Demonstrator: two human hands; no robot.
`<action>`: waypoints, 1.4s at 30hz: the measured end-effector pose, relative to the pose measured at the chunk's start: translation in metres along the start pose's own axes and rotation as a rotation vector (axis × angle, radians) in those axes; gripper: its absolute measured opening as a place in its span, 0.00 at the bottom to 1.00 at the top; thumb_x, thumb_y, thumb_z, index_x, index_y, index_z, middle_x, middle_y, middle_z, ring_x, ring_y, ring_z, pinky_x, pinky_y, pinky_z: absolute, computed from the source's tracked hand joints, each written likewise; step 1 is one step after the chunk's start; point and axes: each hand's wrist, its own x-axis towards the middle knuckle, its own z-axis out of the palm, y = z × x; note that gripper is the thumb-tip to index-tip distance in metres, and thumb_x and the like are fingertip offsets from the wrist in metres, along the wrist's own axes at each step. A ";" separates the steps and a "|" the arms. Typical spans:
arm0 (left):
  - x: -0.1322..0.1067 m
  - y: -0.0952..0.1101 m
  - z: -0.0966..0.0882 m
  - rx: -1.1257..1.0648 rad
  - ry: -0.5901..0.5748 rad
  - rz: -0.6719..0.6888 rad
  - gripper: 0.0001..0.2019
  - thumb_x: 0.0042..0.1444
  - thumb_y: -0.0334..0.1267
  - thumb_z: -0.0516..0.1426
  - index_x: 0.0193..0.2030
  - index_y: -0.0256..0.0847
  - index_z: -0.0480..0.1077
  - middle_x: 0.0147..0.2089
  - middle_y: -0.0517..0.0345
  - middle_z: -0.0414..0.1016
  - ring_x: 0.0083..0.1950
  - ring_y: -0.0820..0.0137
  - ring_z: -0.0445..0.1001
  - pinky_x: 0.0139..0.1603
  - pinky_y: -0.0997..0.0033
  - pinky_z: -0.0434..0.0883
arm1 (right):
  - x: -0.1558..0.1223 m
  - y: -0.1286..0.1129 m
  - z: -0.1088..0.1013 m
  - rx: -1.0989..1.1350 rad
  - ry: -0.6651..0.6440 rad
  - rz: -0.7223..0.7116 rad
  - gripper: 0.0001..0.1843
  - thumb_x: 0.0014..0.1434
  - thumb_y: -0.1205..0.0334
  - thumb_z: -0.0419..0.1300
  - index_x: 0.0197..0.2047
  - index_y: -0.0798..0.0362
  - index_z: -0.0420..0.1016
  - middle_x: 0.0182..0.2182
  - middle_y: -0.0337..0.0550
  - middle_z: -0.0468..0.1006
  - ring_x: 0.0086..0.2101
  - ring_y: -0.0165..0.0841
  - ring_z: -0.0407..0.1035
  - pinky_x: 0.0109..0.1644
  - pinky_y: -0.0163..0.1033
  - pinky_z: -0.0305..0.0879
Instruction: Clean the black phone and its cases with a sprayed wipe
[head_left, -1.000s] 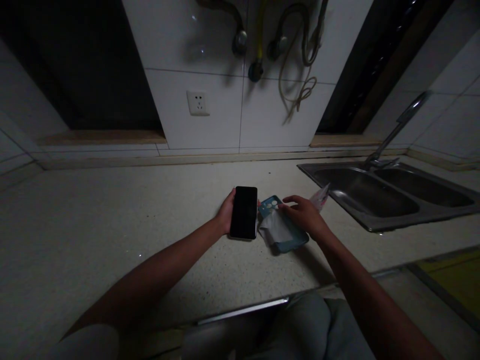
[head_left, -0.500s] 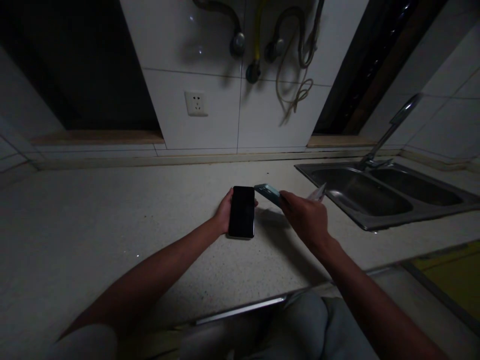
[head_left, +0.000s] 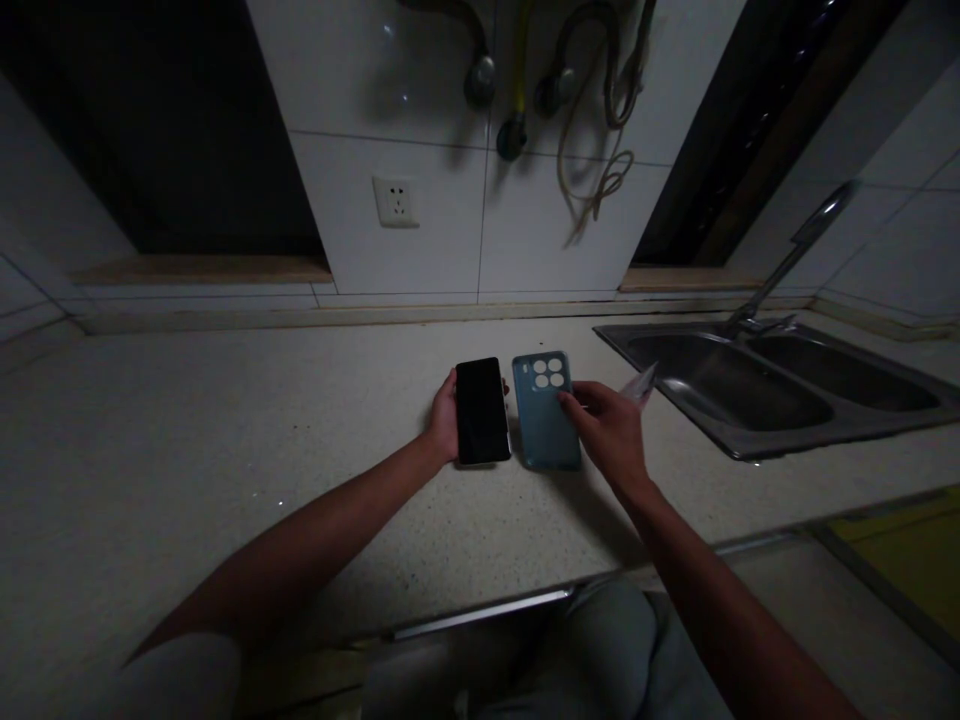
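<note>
My left hand (head_left: 444,422) is closed around a smartphone (head_left: 482,412), its dark screen facing up and its fingertips showing at the phone's right edge. Just to the right, my right hand (head_left: 609,428) pinches a teal phone case (head_left: 547,425) at its right side, thumb on the face toward me. The case has several round camera holes near its top. Phone and case are side by side with a narrow gap, both above the countertop. Behind my right hand a pale, crinkled item (head_left: 639,385) shows in part; I cannot make out what it is.
A steel double sink (head_left: 735,390) with a tall faucet (head_left: 787,255) is set into the speckled counter (head_left: 337,400) on the right. A wall socket (head_left: 396,202) and several hoses with valves (head_left: 480,80) are on the tiled wall. The counter's front edge runs near my body.
My right hand has turned the phone case from nearly edge-on to broad side up, beside the phone. The phone has tilted slightly and shifted a little up in view.
</note>
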 end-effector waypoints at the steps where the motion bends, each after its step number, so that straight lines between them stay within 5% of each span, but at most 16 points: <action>1: -0.001 0.000 0.001 -0.002 0.009 -0.005 0.34 0.67 0.60 0.43 0.51 0.31 0.76 0.41 0.42 0.82 0.38 0.57 0.80 0.44 0.57 0.74 | 0.001 0.004 0.006 0.038 -0.034 0.043 0.19 0.53 0.48 0.65 0.38 0.55 0.82 0.34 0.50 0.84 0.31 0.39 0.76 0.33 0.40 0.70; 7: -0.001 -0.005 0.007 0.001 0.052 0.002 0.35 0.66 0.63 0.44 0.50 0.32 0.76 0.41 0.42 0.83 0.43 0.54 0.81 0.53 0.53 0.72 | 0.008 0.008 0.042 0.363 -0.153 0.375 0.20 0.45 0.47 0.69 0.35 0.54 0.78 0.26 0.43 0.80 0.25 0.34 0.71 0.26 0.37 0.65; 13: 0.001 -0.008 0.006 0.018 0.121 0.042 0.36 0.68 0.61 0.42 0.52 0.30 0.76 0.41 0.42 0.83 0.42 0.57 0.82 0.52 0.57 0.73 | 0.009 0.017 0.065 0.523 -0.241 0.403 0.25 0.46 0.46 0.71 0.41 0.56 0.80 0.27 0.43 0.80 0.25 0.32 0.70 0.28 0.36 0.63; 22: 0.002 -0.020 0.007 0.156 0.383 0.113 0.28 0.67 0.58 0.49 0.47 0.34 0.78 0.35 0.45 0.82 0.34 0.58 0.81 0.43 0.56 0.76 | -0.007 0.022 0.068 0.687 -0.440 0.442 0.35 0.49 0.45 0.70 0.57 0.52 0.74 0.36 0.44 0.84 0.32 0.36 0.77 0.37 0.42 0.73; 27: 0.002 -0.020 0.008 0.120 0.320 0.123 0.29 0.68 0.57 0.47 0.52 0.33 0.76 0.39 0.43 0.82 0.42 0.55 0.81 0.51 0.53 0.75 | -0.013 0.014 0.067 0.676 -0.520 0.411 0.49 0.40 0.57 0.76 0.65 0.45 0.63 0.48 0.47 0.82 0.43 0.44 0.78 0.45 0.51 0.78; 35: 0.006 -0.008 0.000 0.110 0.176 0.115 0.25 0.70 0.49 0.47 0.59 0.31 0.72 0.45 0.43 0.82 0.50 0.55 0.80 0.59 0.53 0.71 | -0.010 0.025 0.068 0.686 -0.502 0.433 0.43 0.44 0.59 0.71 0.64 0.45 0.64 0.51 0.48 0.81 0.47 0.46 0.77 0.48 0.55 0.76; 42: 0.007 -0.012 -0.003 0.169 0.218 0.149 0.24 0.68 0.49 0.54 0.58 0.30 0.72 0.47 0.39 0.82 0.49 0.55 0.81 0.57 0.55 0.73 | -0.013 0.025 0.068 0.691 -0.551 0.435 0.46 0.50 0.56 0.68 0.70 0.43 0.55 0.47 0.45 0.82 0.44 0.43 0.78 0.51 0.54 0.75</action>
